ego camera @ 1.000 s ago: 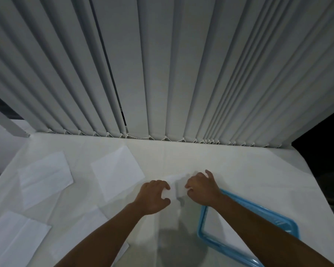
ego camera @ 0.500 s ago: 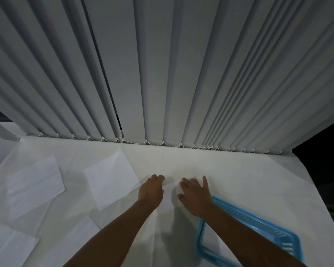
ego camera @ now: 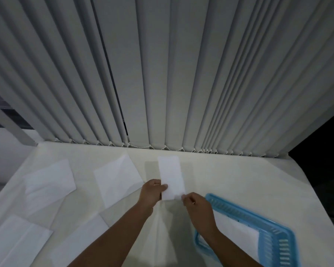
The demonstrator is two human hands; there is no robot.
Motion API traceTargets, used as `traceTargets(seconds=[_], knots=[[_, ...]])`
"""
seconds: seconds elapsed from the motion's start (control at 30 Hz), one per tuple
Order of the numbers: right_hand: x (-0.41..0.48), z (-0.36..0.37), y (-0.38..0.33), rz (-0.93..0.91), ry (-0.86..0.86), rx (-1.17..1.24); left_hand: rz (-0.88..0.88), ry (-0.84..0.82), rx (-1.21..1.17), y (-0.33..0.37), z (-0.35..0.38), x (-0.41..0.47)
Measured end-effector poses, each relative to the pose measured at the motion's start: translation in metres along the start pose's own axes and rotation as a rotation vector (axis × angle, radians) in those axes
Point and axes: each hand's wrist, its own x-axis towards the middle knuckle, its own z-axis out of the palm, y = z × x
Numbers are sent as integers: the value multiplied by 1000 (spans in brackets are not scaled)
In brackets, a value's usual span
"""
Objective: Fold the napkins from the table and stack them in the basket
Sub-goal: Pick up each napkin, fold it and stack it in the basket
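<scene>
Both hands, left hand (ego camera: 151, 191) and right hand (ego camera: 196, 204), pinch the near end of a folded napkin (ego camera: 171, 177) above the table (ego camera: 229, 176), left of the blue basket (ego camera: 274, 239) holding white napkins (ego camera: 237, 228).

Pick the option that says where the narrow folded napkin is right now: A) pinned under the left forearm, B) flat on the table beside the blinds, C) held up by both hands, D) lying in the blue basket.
C: the left hand and right hand each pinch the napkin's near end, short of the basket.
</scene>
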Motion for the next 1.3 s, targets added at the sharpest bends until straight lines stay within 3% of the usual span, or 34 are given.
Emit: traceTargets(seconds=[0.13, 0.3, 0.47, 0.67, 0.97, 1.1, 1.3], knots=[[-26, 3, -11, 297, -97, 294, 10, 19, -274, -8, 12, -45], [-47, -8, -13, 328, -45, 590, -4, -41, -383, -27, 25, -93], [-69, -40, 0, 244, -49, 493, -63, -9, -504, -30, 33, -113], [-91, -88, 35, 242, -6, 440, -48, 15, -439, -19, 37, -115], [-94, -144, 82, 323, 197, 512, 164, -8, 182, -45, 74, -124], [-90, -143, 105, 375, 266, 470, 169, -54, 424, -56, 80, -124], [-88, -141, 124, 408, 298, 424, 240, 27, 881, -63, 86, -113]])
